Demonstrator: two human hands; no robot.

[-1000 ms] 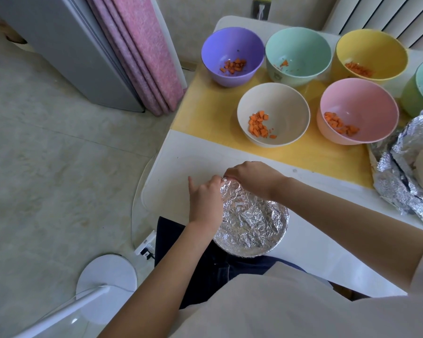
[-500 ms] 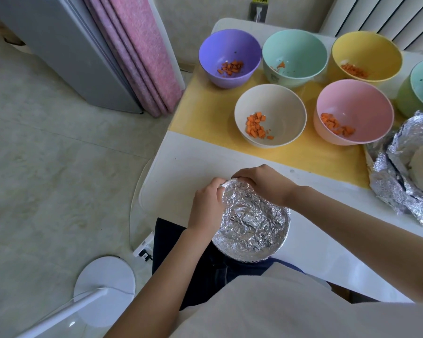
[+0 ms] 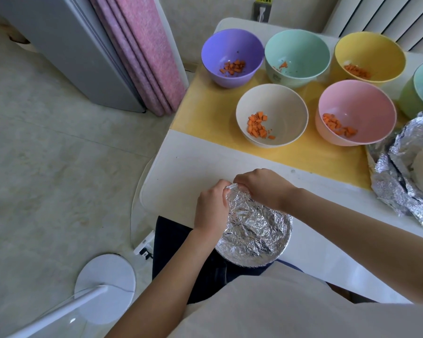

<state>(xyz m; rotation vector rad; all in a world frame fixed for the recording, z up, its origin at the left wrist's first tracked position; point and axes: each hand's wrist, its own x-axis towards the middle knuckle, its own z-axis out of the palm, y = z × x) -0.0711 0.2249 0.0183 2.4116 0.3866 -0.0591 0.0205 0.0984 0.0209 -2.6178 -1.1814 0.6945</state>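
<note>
Fingers [image 3: 221,189] on foil bowl [image 3: 254,230], far rim

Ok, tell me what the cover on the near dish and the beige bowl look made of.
The crinkled silver cover: aluminium foil, shiny, given sharp creases and glints. The round beige bowl: likely matte plastic or bamboo fibre; smooth and dull.

Left hand [image 3: 211,208] and right hand [image 3: 261,189] meet knuckles-up, fingers curled, apparently pinching the foil rim [image 3: 233,192]; both forearms bare, angled inward.
</note>
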